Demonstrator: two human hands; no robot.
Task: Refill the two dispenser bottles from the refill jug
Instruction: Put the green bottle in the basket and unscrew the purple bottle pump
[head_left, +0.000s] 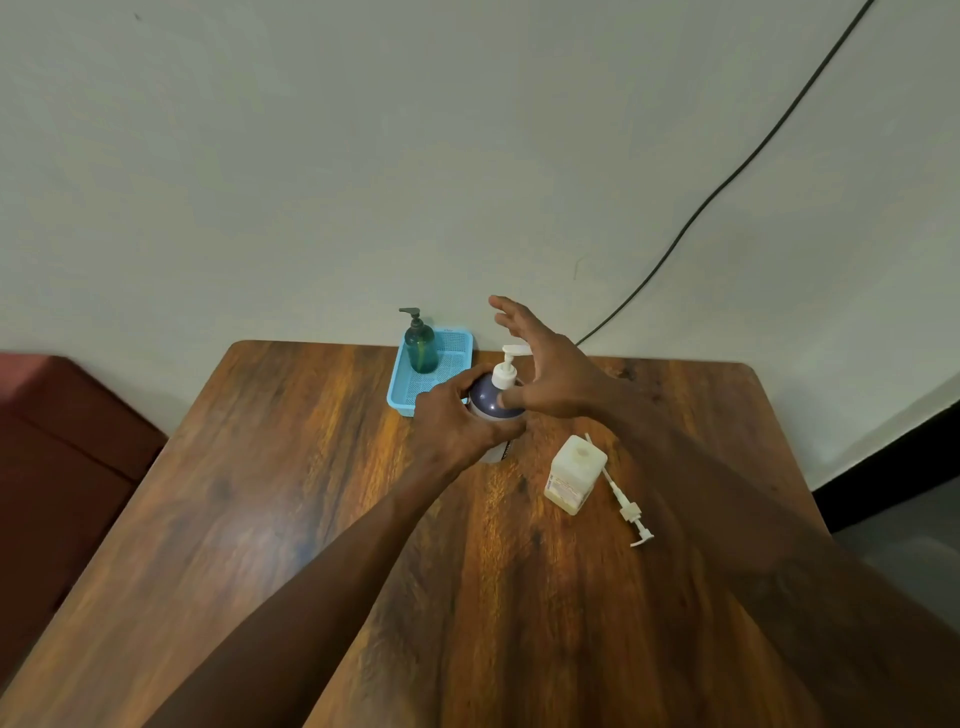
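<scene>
A dark purple bottle (491, 402) with a white pump head (506, 370) stands near the table's far middle. My left hand (454, 423) grips its body from the left. My right hand (545, 366) hovers just right of the pump, fingers spread and straight, the thumb close to the bottle's shoulder. A pale yellowish square bottle (574, 475) stands uncapped to the right, and its white pump with its tube (626, 506) lies on the table beside it. A green pump bottle (421, 345) stands in a light blue basket (402, 392) at the back.
The wooden table (311, 519) meets a pale wall at its far edge. A black cable (727, 182) runs down the wall at the right. A dark red seat (62, 457) sits left of the table.
</scene>
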